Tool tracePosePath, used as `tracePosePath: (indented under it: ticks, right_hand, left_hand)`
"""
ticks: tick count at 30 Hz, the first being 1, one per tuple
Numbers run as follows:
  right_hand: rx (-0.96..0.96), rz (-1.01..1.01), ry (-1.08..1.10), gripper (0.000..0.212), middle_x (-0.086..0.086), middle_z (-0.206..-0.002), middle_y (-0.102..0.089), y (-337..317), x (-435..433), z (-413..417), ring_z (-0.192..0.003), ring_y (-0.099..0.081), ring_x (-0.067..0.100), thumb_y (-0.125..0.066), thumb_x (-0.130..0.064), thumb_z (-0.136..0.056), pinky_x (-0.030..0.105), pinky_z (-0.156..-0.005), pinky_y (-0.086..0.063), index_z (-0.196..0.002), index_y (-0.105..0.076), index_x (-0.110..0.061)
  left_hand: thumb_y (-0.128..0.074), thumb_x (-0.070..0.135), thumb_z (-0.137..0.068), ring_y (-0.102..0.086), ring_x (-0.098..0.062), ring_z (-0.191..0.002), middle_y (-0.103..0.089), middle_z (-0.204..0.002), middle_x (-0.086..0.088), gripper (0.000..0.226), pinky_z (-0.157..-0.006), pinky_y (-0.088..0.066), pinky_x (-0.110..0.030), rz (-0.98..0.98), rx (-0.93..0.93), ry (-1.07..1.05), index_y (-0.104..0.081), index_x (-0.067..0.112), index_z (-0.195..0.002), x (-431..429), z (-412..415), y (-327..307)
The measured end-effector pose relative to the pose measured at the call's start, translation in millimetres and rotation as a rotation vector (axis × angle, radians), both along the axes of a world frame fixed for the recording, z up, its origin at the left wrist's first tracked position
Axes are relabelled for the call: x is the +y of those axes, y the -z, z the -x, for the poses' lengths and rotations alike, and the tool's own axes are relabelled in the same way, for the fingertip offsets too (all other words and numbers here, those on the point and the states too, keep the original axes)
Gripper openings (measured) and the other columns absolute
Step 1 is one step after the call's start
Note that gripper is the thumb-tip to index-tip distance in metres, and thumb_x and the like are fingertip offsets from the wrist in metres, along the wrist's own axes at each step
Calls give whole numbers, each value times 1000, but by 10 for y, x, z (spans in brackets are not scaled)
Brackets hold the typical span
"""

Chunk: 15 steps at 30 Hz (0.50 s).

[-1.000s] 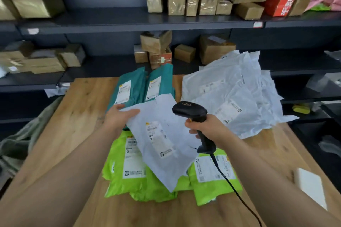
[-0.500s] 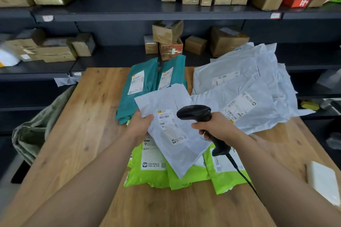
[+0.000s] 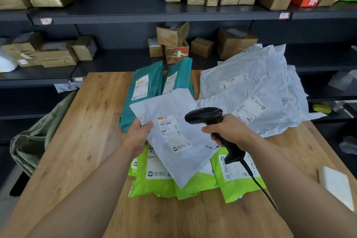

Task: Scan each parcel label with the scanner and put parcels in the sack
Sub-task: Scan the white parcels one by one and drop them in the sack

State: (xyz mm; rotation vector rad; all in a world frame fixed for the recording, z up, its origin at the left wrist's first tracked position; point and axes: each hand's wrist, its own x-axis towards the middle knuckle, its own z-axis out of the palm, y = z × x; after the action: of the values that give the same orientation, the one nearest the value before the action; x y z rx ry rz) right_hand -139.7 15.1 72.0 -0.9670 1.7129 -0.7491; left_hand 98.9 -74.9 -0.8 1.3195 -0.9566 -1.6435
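My left hand [image 3: 138, 137] pinches the left edge of a pale grey parcel [image 3: 185, 156], label facing up, above the lime green parcels [image 3: 158, 185]. My right hand [image 3: 228, 131] grips the handle of the black scanner [image 3: 204, 115], whose head points left over the parcel's label [image 3: 172, 131]. A black cable [image 3: 264, 189] runs from the scanner's handle toward me. The olive green sack [image 3: 32, 141] hangs open off the table's left edge. Teal parcels [image 3: 146, 91] lie behind, and a pile of pale grey parcels [image 3: 257, 87] sits at the right.
The wooden table [image 3: 83, 141] carries all the parcels. A white block [image 3: 336, 185] lies near its right edge. Dark shelves [image 3: 135, 9] behind hold several cardboard boxes. A yellow object [image 3: 321, 108] sits on a low shelf at the right.
The view has shifted left and down, showing more of the sack. My left hand now holds the grey parcel lower on its left edge, and the scanner head sits closer over the label.
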Motion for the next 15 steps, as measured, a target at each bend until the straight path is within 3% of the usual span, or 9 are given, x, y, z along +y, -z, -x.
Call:
tracePosePath:
  ticks: [3,8,11,13,15]
  right_hand:
    - [-35,45,48,15,10,-70,-68,9,19,-11,-47,-52,19,-73,-17,-83,28,-52,-44,-87,-67,-4]
    - [-193,120,201,20,11,-91,-69,7,91,-60,-67,-66,21,-74,-20,-84,31,-58,-52,-98,-69,-8]
    - [-309,145,273,20,13,-101,-69,44,144,-149,-85,-68,25,-75,-18,-83,36,-71,-58,-99,-69,-8]
    - [-348,144,266,15,11,-98,-69,63,183,-250,-87,-65,23,-74,-17,-84,40,-84,-56,-95,-70,-8]
    - [-391,144,246,8,2,-83,-71,63,234,-384,-74,-65,14,-70,-16,-87,33,-78,-55,-88,-70,-9]
  left_hand:
    - [-47,1,-98,-61,-28,-113,-62,-127,-10,37,-92,-51,-40,-5,29,-1,-50,9,-134,6,3,-86]
    - [-51,7,-98,-67,-17,-93,-68,-112,-3,27,-74,-56,-29,47,88,32,-56,16,-123,-10,-75,-357]
    - [-53,10,-97,-70,-14,-85,-73,-100,1,22,-71,-55,-29,83,128,51,-59,16,-117,11,-222,-517]
    - [-52,12,-97,-72,-13,-84,-74,-100,2,22,-66,-57,-26,92,154,59,-59,17,-118,71,-359,-622]
    - [-54,14,-97,-72,-13,-85,-73,-104,1,26,-63,-57,-24,87,167,45,-58,16,-123,156,-524,-722]
